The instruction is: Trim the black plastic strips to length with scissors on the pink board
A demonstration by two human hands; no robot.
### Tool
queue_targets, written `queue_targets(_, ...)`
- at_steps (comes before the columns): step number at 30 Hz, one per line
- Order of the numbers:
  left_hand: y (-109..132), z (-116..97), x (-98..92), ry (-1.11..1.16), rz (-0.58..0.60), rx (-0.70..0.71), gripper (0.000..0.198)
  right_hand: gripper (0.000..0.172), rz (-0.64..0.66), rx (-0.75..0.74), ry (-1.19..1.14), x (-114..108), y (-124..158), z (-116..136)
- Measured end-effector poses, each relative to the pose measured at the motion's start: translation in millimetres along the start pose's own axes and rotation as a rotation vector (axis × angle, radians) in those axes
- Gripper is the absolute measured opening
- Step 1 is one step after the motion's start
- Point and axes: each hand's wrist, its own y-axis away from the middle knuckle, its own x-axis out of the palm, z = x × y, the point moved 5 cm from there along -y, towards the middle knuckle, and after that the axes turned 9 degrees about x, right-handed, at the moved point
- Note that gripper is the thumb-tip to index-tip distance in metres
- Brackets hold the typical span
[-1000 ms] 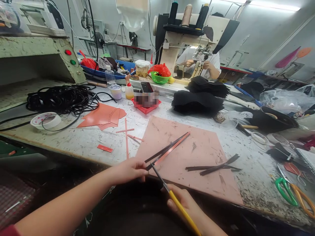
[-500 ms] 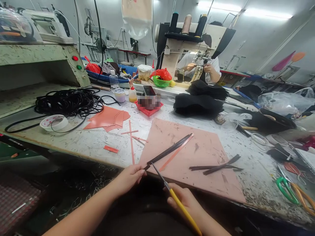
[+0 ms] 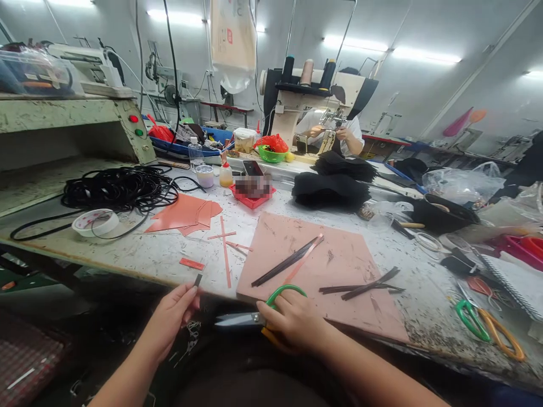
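Observation:
My right hand [image 3: 292, 319] is closed round the green and yellow handles of a pair of scissors [image 3: 240, 320], whose blades point left, level with the table's near edge. My left hand [image 3: 176, 311] pinches a small dark cut-off piece [image 3: 197, 280] just below that edge. A bundle of long dark strips with one pink strip [image 3: 288, 261] lies on the pink cutting mat [image 3: 339, 254], apart from both hands. Further right on the mat lie more dark strips [image 3: 360, 285].
Coiled black cord [image 3: 114, 186], a tape roll [image 3: 95, 221] and pink sheet offcuts [image 3: 186, 212] lie to the left. Black fabric stacks [image 3: 331, 189], a red tray [image 3: 252, 195] and bottles stand behind. Another pair of scissors [image 3: 487, 325] lies far right. A person works at a sewing machine [image 3: 326, 121] beyond.
The long strips have left my left hand and now lie on the mat; that hand holds only a short cut-off piece. The scissors have swung from pointing up-left to pointing left. The view has tilted up.

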Motion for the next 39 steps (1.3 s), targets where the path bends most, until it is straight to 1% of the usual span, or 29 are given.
queue_targets(2, 2, -1, -2.0, 0.002, -0.012, 0.009, 0.041, 0.023, -0.070, -0.052, 0.010, -3, 4, 2)
queue_targets(4, 3, -3, 0.7, -0.001, -0.006, 0.011, 0.040, 0.022, -0.133, -0.066, -0.011, -8, 6, 3)
queue_targets(6, 4, -7, 7.4, -0.001, 0.009, 0.014, 0.039, 0.024, -0.183, -0.034, -0.053, -15, 4, 1)
queue_targets(8, 5, -14, 17.3, 0.011, 0.029, 0.035, 0.039, 0.028, -0.230, 0.026, -0.113, -28, -3, -2)
queue_targets(10, 7, -24, 30.0, 0.024, 0.063, 0.080, 0.038, 0.035, -0.287, 0.097, -0.188, -48, -10, -4)
queue_targets(13, 10, -44, 51.9, 0.032, 0.139, 0.186, 0.035, 0.041, -0.393, 0.223, -0.360, -86, -22, -9)
queue_targets(16, 14, -67, 71.1, 0.031, 0.192, 0.304, 0.033, 0.037, -0.460, 0.438, -0.604, -119, -31, -20)
queue_targets(18, 17, -81, 80.9, 0.022, 0.208, 0.383, 0.032, 0.036, -0.470, 0.579, -0.776, -135, -35, -26)
queue_targets(20, 21, -95, 88.8, 0.004, 0.212, 0.459, 0.031, 0.037, -0.413, 0.656, -0.957, -145, -38, -28)
queue_targets(22, 26, -107, 95.4, -0.018, 0.207, 0.525, 0.029, 0.040, -0.302, 0.695, -1.158, -149, -41, -27)
queue_targets(24, 32, -115, 101.7, -0.034, 0.206, 0.563, 0.027, 0.044, -0.189, 0.731, -1.340, -146, -42, -23)
queue_targets(26, 37, -120, 108.9, -0.043, 0.236, 0.570, 0.027, 0.046, -0.143, 0.738, -1.442, -142, -41, -21)
queue_targets(27, 40, -121, 112.7, -0.047, 0.261, 0.568, 0.027, 0.046, -0.154, 0.729, -1.457, -140, -41, -21)
queue_targets(28, 43, -121, 116.5, -0.049, 0.289, 0.568, 0.027, 0.045, -0.188, 0.714, -1.455, -139, -40, -21)
queue_targets(30, 48, -122, 123.0, -0.038, 0.338, 0.571, 0.027, 0.042, -0.309, 0.659, -1.430, -139, -40, -23)
queue_targets(33, 55, -124, 128.3, -0.011, 0.364, 0.587, 0.028, 0.039, -0.479, 0.590, -1.413, -139, -37, -23)
queue_targets(37, 63, -129, 131.6, -0.069, 0.399, 0.645, 0.029, 0.040, -0.608, 0.665, -1.398, -135, -30, -24)
queue_targets(39, 66, -131, 132.1, -0.098, 0.414, 0.660, 0.031, 0.043, -0.642, 0.683, -1.395, -132, -28, -25)
